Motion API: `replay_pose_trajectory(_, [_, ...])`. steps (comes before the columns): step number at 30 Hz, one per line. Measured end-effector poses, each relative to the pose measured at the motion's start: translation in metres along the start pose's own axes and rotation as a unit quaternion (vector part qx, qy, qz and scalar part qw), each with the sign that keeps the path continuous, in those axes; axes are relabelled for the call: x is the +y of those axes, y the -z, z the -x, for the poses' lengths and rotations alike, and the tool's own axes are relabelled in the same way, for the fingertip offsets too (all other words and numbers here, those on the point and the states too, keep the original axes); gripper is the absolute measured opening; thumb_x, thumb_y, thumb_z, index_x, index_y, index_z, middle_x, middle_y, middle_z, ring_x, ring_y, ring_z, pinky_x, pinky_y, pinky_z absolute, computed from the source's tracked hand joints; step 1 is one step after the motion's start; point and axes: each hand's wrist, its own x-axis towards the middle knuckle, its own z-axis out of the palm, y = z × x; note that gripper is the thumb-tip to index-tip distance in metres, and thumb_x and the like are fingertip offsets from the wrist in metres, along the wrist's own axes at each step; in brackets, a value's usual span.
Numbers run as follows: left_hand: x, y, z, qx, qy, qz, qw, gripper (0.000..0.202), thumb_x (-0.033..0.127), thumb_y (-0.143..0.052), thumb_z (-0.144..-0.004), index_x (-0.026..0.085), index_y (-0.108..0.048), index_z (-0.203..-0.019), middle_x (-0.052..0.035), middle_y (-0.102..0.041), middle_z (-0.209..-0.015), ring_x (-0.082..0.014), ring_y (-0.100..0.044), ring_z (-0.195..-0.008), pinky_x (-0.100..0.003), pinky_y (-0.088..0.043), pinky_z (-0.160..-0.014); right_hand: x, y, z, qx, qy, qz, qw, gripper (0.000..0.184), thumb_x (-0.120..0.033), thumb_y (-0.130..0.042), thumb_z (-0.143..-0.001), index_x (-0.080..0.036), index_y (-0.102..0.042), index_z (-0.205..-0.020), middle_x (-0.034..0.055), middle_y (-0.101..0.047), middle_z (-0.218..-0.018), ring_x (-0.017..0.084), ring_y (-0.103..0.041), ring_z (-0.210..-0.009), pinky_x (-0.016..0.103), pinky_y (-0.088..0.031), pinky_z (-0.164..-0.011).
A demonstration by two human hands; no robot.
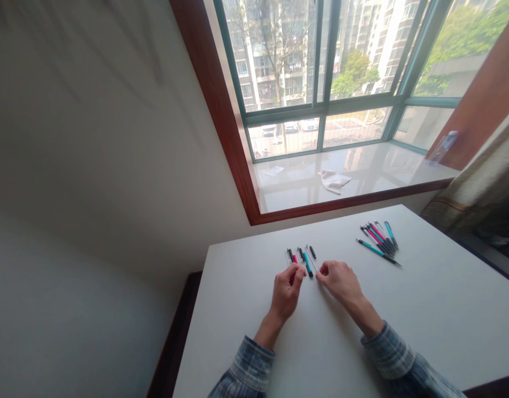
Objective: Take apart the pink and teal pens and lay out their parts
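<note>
My left hand [288, 290] is closed, its thumb and fingertips pinched just below a group of pen parts; what they hold, if anything, is too small to make out. My right hand [340, 283] pinches the near end of a thin pale pen refill [311, 258], which lies slanted away from me. Between the hands is a teal pen barrel [308, 265] with a dark grip. Beside it lie a red barrel [295, 258], partly covered by my left hand, and several small black pieces, one black grip [313, 252] at the right of the group.
On the white table [246, 309], a cluster of red, teal and dark pens [378, 237] lies to the right, with a teal pen [378, 253] angled in front. Behind the table, a windowsill [291, 193] carries a crumpled white cloth [334, 181]. A curtain [457, 193] hangs at the right.
</note>
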Motion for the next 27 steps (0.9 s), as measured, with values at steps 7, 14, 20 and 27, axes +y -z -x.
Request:
replay_pose_trajectory(7, [-0.001, 0.000, 0.000, -0.002, 0.000, 0.000, 1.000, 0.042, 0.051, -0.047, -0.101, 0.018, -0.064, -0.081, 0.0023, -0.050, -0.065, -0.0133, -0.041, -0.060, -0.025, -0.036, -0.061, -0.005, 0.000, -0.001, 0.002, -0.014, 0.002, 1.000, 0.024, -0.040, -0.061, -0.090, -0.024, -0.078, -0.087, 0.0097, -0.079, -0.090, 0.026, -0.074, -0.087, 0.030, -0.048, -0.072])
replay_pose_trajectory(14, [-0.001, 0.000, 0.000, 0.000, -0.001, -0.005, 1.000, 0.043, 0.052, -0.046, -0.101, 0.018, -0.064, -0.081, 0.0021, -0.050, -0.065, -0.0133, -0.041, -0.060, -0.025, -0.036, -0.061, -0.007, 0.000, 0.000, 0.006, -0.018, 0.006, 1.000, 0.024, -0.040, -0.060, -0.089, -0.024, -0.078, -0.087, 0.0096, -0.079, -0.090, 0.026, -0.074, -0.088, 0.029, -0.047, -0.070])
replay_pose_trajectory(20, [0.001, 0.000, 0.000, -0.001, 0.003, -0.001, 1.000, 0.042, 0.052, -0.047, -0.101, 0.018, -0.063, -0.080, 0.0023, -0.050, -0.065, -0.0134, -0.041, -0.060, -0.024, -0.035, -0.061, -0.011, 0.001, 0.000, -0.002, -0.028, 0.007, 1.000, 0.023, -0.040, -0.062, -0.089, -0.024, -0.079, -0.088, 0.0102, -0.080, -0.092, 0.026, -0.074, -0.090, 0.029, -0.048, -0.072])
replay_pose_trajectory(27, [0.000, 0.000, 0.001, -0.003, -0.005, 0.008, 1.000, 0.039, 0.047, -0.048, -0.102, 0.018, -0.063, -0.081, 0.0023, -0.050, -0.066, -0.0129, -0.041, -0.060, -0.025, -0.034, -0.061, -0.012, 0.001, 0.001, -0.004, -0.028, 0.007, 1.000, 0.023, -0.040, -0.061, -0.090, -0.024, -0.078, -0.087, 0.0102, -0.079, -0.092, 0.026, -0.074, -0.089, 0.030, -0.047, -0.072])
